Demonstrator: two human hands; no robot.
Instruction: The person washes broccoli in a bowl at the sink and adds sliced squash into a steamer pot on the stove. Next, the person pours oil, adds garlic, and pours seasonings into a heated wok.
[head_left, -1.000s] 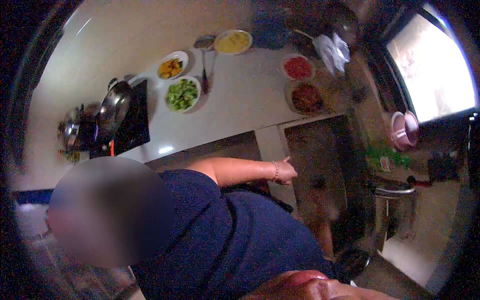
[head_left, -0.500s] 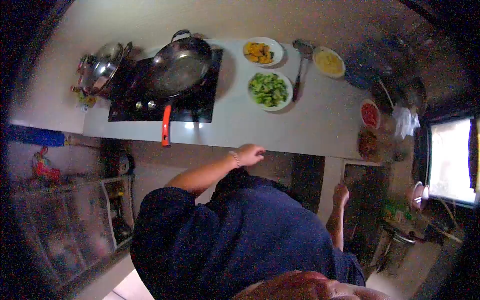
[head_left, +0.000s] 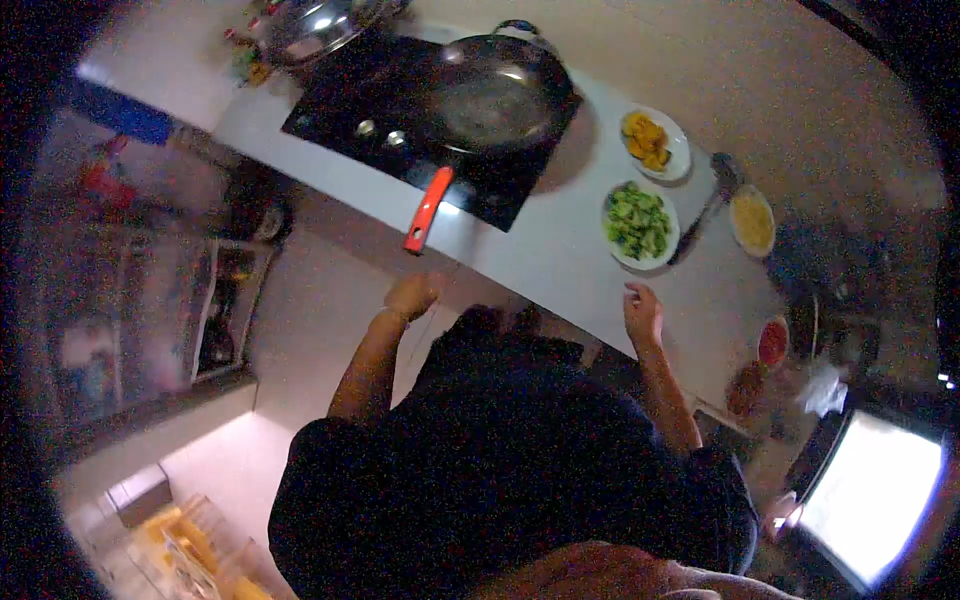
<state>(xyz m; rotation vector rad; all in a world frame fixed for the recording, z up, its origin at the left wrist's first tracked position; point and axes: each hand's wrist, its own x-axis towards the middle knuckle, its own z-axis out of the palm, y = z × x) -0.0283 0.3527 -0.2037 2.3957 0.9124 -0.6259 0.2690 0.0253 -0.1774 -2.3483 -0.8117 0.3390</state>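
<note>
My left hand (head_left: 412, 295), loosely curled with nothing visible in it, hangs in front of the counter just below the red handle of a dark wok (head_left: 490, 100). It does not touch the handle. My right hand (head_left: 645, 315) is over the counter's front edge, fingers partly bent and apart, holding nothing. Just beyond it stands a white plate of chopped green vegetable (head_left: 638, 222). The wok sits on a black cooktop (head_left: 330, 110) with two knobs. Behind the greens is a plate of orange-yellow pieces (head_left: 648, 140).
A dark long-handled cooking utensil (head_left: 705, 212) lies right of the plates, beside a dish of pale yellow food (head_left: 752, 222). Farther right is a bowl of red food (head_left: 773, 342). A shiny metal lid (head_left: 320, 25) stands back left. Shelves (head_left: 150, 310) are at left.
The view has turned, so the counter now slants. My left hand has moved left, toward the wok handle. My right hand has risen from beside my body to the counter edge.
</note>
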